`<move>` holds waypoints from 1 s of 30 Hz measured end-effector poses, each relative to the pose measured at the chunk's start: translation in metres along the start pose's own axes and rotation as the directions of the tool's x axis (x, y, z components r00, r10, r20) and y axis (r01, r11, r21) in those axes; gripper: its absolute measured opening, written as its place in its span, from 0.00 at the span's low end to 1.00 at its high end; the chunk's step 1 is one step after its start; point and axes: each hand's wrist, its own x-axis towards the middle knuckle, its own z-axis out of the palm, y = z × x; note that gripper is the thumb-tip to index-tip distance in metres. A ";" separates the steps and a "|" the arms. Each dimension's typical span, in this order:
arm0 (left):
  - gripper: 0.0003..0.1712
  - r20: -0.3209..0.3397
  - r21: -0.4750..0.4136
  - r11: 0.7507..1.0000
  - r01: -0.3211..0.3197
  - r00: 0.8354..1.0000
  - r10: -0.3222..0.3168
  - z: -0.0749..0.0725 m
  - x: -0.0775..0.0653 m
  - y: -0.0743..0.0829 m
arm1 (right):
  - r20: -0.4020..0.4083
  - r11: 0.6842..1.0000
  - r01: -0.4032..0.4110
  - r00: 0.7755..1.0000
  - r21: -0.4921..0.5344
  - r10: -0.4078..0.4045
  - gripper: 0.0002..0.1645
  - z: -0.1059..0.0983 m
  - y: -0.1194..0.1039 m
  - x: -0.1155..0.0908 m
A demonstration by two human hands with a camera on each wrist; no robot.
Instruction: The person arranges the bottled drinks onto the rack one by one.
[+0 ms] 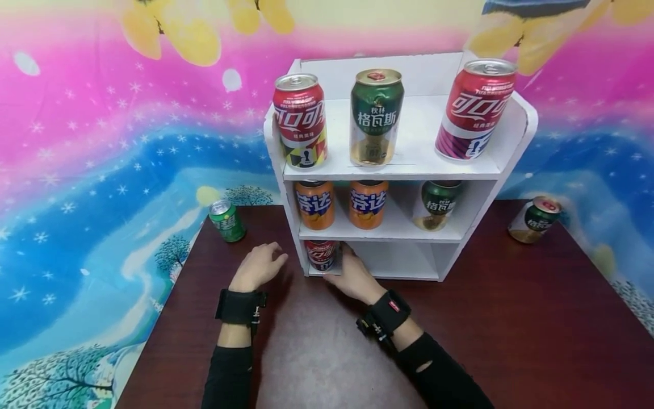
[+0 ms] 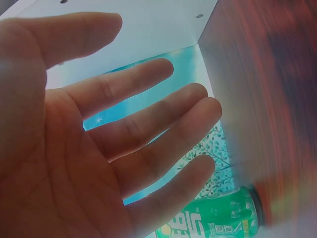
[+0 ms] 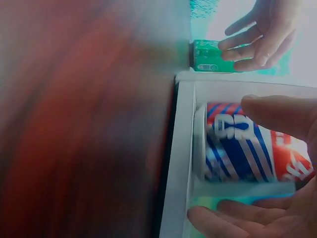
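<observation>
My right hand (image 1: 356, 278) is at the lowest level of the white shelf (image 1: 403, 258), beside a red cola can (image 1: 321, 254) standing in its left corner. In the right wrist view the thumb (image 3: 277, 116) overlaps one side of this can (image 3: 237, 144), while the other fingers (image 3: 223, 220) lie past its opposite side with a gap between. Left of the shelf, my left hand (image 1: 259, 267) hovers over the table with nothing in it, its fingers (image 2: 143, 124) spread in the left wrist view. A green can (image 1: 227, 220) stands on the table beyond it.
Two orange soda cans (image 1: 315, 205) and a green-and-gold can (image 1: 437, 205) occupy the middle shelf. On top stand two red cola cans (image 1: 300, 122) and a green-and-gold can (image 1: 377, 116). Another green-and-gold can (image 1: 535, 220) is at the table's right, before a printed backdrop (image 1: 92, 142).
</observation>
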 end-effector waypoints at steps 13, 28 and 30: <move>0.22 -0.006 -0.009 1.000 0.005 1.000 -0.005 0.006 -0.004 -0.002 | 0.180 0.961 0.264 0.952 -0.080 -0.246 0.23 -0.068 0.047 -0.067; 0.24 0.001 -0.003 1.000 0.003 1.000 -0.003 0.001 -0.004 0.002 | 0.359 0.994 0.111 0.928 -0.021 -0.096 0.20 -0.157 0.121 -0.127; 0.23 -0.002 -0.001 1.000 -0.001 1.000 0.001 0.000 -0.004 0.002 | 0.349 0.997 0.075 0.935 -0.033 -0.059 0.21 -0.168 0.126 -0.130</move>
